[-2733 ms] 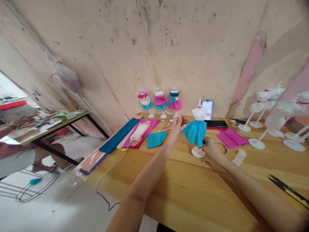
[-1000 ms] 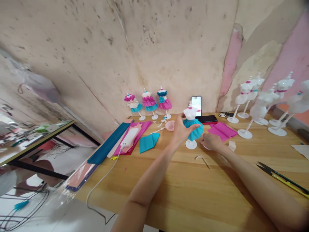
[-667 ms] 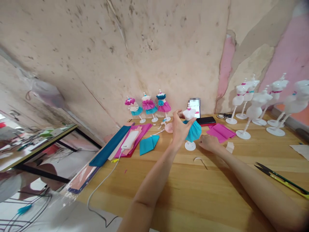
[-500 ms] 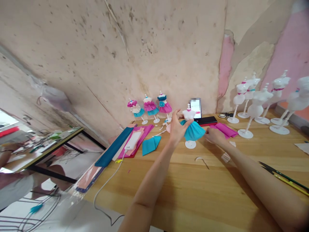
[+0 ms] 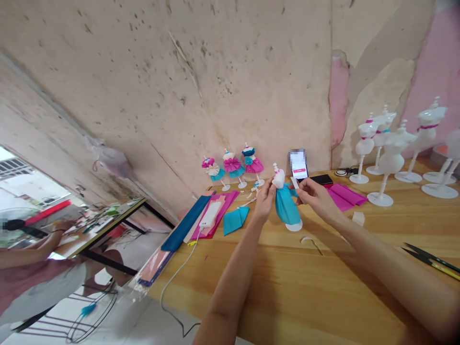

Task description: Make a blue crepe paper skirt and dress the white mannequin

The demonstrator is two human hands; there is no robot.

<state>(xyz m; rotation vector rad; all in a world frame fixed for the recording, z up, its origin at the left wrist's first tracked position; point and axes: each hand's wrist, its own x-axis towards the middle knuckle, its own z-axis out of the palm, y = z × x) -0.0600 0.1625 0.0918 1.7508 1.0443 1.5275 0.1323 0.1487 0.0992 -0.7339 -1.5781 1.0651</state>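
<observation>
Our left hand [image 5: 264,201] grips the tilted white dress form [image 5: 278,179] in its teal paper skirt [image 5: 286,207] over its round base [image 5: 294,226], while our right hand [image 5: 312,195] pinches a small white strip [image 5: 294,182] just beside it.

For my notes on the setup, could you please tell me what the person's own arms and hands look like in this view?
The left hand and right hand are bare, with no gloves. The left forearm and right forearm show no sleeves. No watch, bracelet or ring can be made out, and no cables or markings appear on either arm.
</observation>
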